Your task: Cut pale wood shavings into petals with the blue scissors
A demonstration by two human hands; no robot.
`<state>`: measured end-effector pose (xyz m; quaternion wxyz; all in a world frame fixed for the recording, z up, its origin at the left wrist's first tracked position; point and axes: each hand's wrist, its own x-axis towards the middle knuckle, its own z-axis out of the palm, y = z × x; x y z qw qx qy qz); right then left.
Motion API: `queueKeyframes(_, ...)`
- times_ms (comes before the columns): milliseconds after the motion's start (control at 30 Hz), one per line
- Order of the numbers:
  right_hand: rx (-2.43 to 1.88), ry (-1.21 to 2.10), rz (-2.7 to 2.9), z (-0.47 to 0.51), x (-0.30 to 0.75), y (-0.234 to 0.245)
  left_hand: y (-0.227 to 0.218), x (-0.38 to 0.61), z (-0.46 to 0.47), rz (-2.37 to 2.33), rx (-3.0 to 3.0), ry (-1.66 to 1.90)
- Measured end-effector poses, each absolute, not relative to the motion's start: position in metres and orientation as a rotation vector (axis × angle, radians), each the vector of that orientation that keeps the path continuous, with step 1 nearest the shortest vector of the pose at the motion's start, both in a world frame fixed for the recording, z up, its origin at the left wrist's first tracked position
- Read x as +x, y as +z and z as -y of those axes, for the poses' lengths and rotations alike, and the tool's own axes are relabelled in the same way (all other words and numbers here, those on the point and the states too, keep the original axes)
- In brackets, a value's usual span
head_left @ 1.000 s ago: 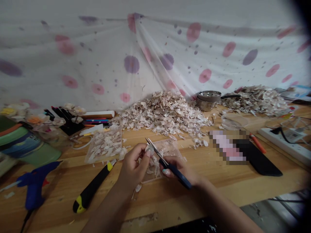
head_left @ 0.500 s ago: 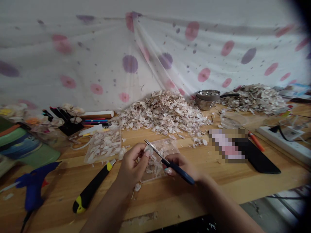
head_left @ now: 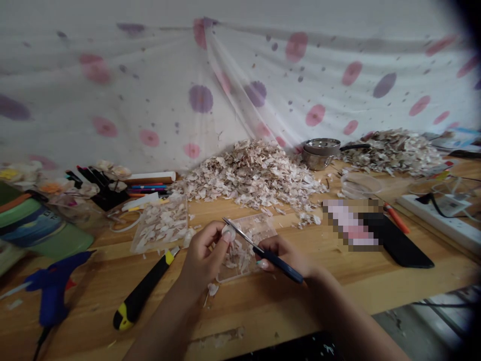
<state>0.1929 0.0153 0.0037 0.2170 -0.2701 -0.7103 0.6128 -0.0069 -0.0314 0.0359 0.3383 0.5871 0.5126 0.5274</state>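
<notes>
My left hand (head_left: pixel 205 255) pinches a small pale husk piece (head_left: pixel 227 232) between thumb and fingertips. My right hand (head_left: pixel 291 255) is closed round the dark blue handles of small scissors (head_left: pixel 259 247), whose thin blades point up-left and touch the piece. Both hands hover over a clear plastic tray (head_left: pixel 259 225) with pale trimmings in it. A second clear tray (head_left: pixel 162 222) of trimmed pieces lies just to the left.
A large heap of pale husks (head_left: pixel 255 173) lies behind, another heap (head_left: pixel 394 148) at the right by stacked metal bowls (head_left: pixel 321 152). A yellow-black utility knife (head_left: pixel 143 293) and blue glue gun (head_left: pixel 52 291) lie at the left; a black case (head_left: pixel 398 245) and a power strip (head_left: pixel 447 218) at the right.
The scissors' handles and my right hand have shifted slightly right and lowered, flattening the blades' angle. My left hand keeps its pinch on the piece.
</notes>
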Motion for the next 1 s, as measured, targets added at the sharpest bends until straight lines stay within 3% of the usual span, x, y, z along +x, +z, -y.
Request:
queueKeyframes(400, -0.739, 1.65, 1.96, -0.016, 0.193, 0.001, 0.032, -0.009, 0.028, -1.313, 1.529, 1.393)
queueKeyframes(800, -0.817, 1.482, 1.391, -0.024, 0.188, -0.002, 0.019, -0.005, 0.014, -1.334, 1.387, 1.351)
queueKeyframes(1000, -0.86, 1.486, 1.32, -0.032, 0.19, -0.01, 0.045, -0.058, 0.008, -1.719, 1.575, 1.349)
